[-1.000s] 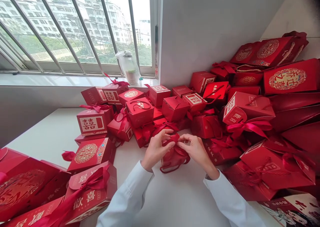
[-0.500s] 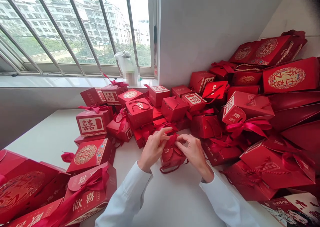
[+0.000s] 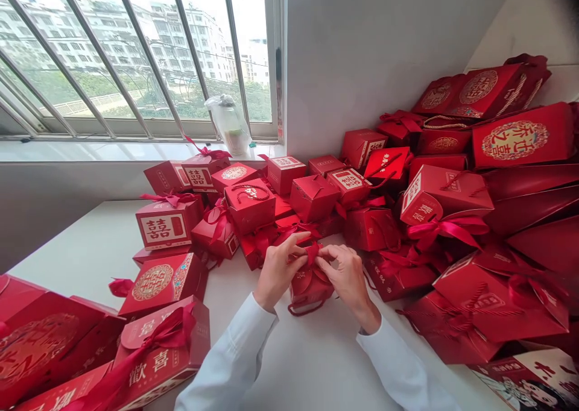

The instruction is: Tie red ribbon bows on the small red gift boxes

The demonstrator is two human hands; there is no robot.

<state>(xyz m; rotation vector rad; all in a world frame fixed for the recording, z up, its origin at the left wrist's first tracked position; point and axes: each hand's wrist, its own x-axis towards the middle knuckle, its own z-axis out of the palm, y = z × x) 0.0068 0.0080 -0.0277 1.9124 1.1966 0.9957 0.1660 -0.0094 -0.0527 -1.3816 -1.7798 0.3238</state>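
Between my hands a small red gift box (image 3: 311, 285) sits on the white table (image 3: 298, 357), its dark red cord handle (image 3: 306, 310) hanging at the near side. A red ribbon (image 3: 312, 252) lies over the top of the box. My left hand (image 3: 281, 266) pinches the ribbon from the left, with the index finger stretched out above it. From the right, my right hand (image 3: 346, 273) pinches the ribbon between thumb and fingertips. The fingers partly hide the ribbon's loops and the back of the box.
Behind my hands several small red boxes (image 3: 250, 205) are heaped together. Larger gift boxes (image 3: 502, 299) are stacked along the right, and more boxes (image 3: 165, 351) stand at the left. A plastic-wrapped cup (image 3: 231, 128) rests on the sill of the barred window.
Both hands stay at the ribbon, the fingertips now slightly closer together over its middle. The right wrist has shifted a little left. The box stays in place; the view shifts slightly.
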